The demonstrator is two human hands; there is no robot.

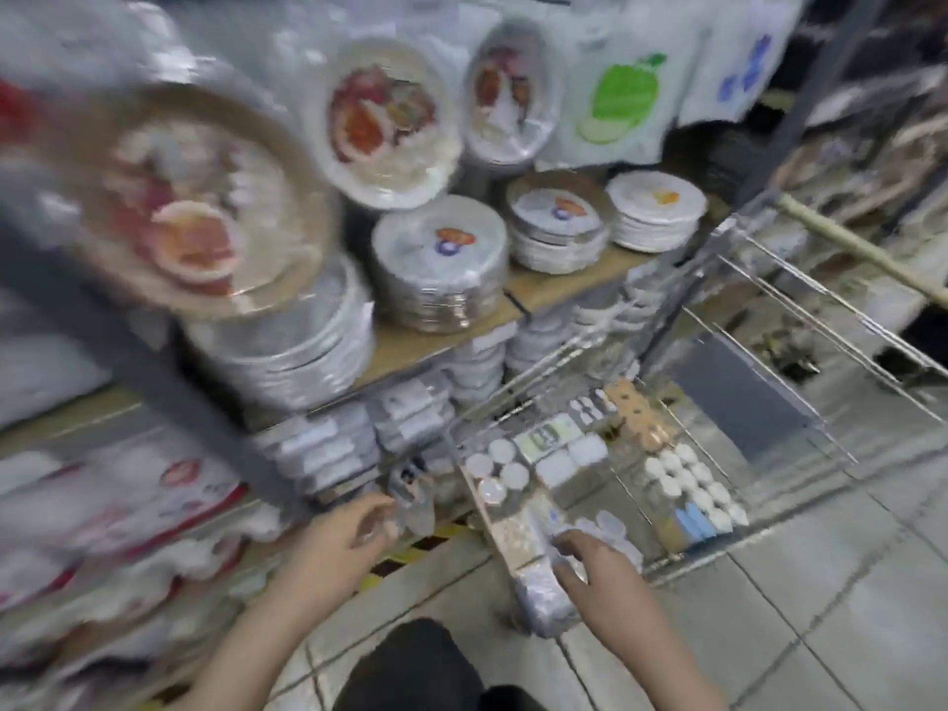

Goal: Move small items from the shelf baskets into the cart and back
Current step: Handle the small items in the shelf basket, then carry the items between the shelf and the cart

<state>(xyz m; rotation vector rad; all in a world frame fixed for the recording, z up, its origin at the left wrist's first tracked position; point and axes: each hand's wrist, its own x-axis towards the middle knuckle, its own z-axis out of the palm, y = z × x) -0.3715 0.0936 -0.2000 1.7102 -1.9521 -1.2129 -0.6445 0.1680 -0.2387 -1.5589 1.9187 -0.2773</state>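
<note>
plastic-wrapped pack (546, 590) leans on the near rim of the cart (790, 484), its top end inside, its bottom end hanging out over the floor. the right hand (597, 572) curls its fingers round the pack's upper part. the left hand (354, 526) pinches a small clear packet (410, 505) by the shelf (559, 289); blur hides the exact hold. best to lift the pack clear of the wire rim before tilting it, so the wrap doesn't snag.

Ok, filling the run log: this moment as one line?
left hand: holds small clear packet | right hand: grips wrapped pack at cart edge | frame blurred
</note>
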